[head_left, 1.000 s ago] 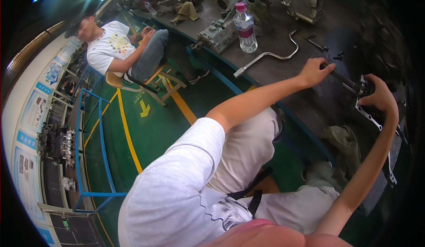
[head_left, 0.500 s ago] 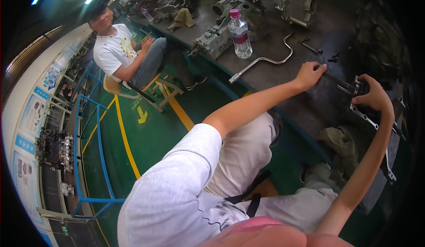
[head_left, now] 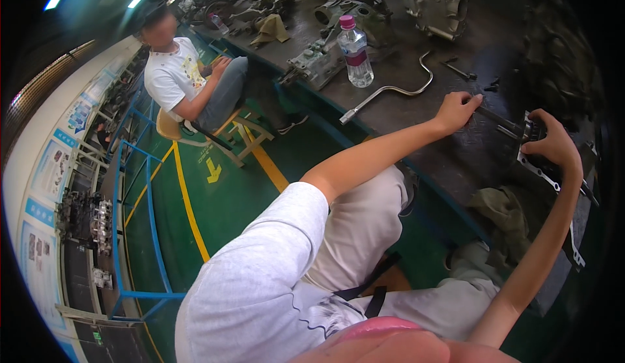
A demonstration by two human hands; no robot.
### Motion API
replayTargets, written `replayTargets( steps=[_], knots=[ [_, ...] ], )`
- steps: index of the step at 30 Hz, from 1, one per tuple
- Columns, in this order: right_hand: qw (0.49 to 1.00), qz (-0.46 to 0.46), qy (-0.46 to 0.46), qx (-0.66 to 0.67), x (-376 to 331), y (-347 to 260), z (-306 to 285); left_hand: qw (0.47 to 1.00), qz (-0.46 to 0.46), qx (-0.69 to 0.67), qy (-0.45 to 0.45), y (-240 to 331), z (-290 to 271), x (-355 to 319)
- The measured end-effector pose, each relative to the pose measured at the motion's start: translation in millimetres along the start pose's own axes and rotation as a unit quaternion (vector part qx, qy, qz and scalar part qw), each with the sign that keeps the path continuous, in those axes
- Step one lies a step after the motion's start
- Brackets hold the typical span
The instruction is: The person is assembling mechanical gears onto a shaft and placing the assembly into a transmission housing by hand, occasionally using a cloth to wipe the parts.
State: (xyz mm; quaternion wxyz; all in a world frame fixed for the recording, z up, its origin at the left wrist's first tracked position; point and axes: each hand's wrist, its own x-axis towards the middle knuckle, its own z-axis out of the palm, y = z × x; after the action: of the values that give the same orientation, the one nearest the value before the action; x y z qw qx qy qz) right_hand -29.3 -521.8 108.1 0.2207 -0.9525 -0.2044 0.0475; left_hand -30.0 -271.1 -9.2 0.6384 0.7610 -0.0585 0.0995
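My left hand point(head_left: 458, 113) pinches the free end of a dark metal shaft point(head_left: 500, 119) above the workbench. At the shaft's other end, my right hand point(head_left: 553, 143) curls its thumb and fingers round a dark round metal part with a flat plate. Its exact kind is partly hidden by the fingers. A thin, light metal piece with holes point(head_left: 545, 179) hangs below that hand. On the bench beyond my left hand lie a crank-shaped speed wrench point(head_left: 398, 89), a long bolt point(head_left: 459, 70) and a few small dark bolts point(head_left: 492, 85).
A pink-capped water bottle point(head_left: 356, 55) stands by a metal casting point(head_left: 314, 63) near the bench edge. A larger housing point(head_left: 433, 5) is farther back. A crumpled cloth point(head_left: 500, 216) lies near my knee. Another person point(head_left: 174, 80) sits on a chair at left.
The view has shifted slightly. The plate by my right hand has turned a little and shows more of its face. Both hands keep their places on the part.
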Motion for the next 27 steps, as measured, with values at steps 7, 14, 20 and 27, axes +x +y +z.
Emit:
replayTargets(
  steps=[7,14,20,27],
  knots=[
    [1.000,-0.021,0.006,0.018,-3.5,8.0,-5.7,0.996,-0.067,-0.064,0.003,-4.0,1.6,4.1],
    [0.999,0.020,0.025,-0.003,-0.9,10.0,-8.5,0.987,-0.104,-0.125,0.007,-9.0,4.2,6.7],
    [0.999,0.033,0.017,-0.009,-0.2,11.5,-9.4,0.989,-0.090,-0.097,0.067,-11.6,-5.2,8.8],
    [0.998,0.055,0.016,0.020,0.5,16.4,-10.5,0.992,0.028,-0.032,0.115,-20.6,-5.9,12.0]
  ],
)
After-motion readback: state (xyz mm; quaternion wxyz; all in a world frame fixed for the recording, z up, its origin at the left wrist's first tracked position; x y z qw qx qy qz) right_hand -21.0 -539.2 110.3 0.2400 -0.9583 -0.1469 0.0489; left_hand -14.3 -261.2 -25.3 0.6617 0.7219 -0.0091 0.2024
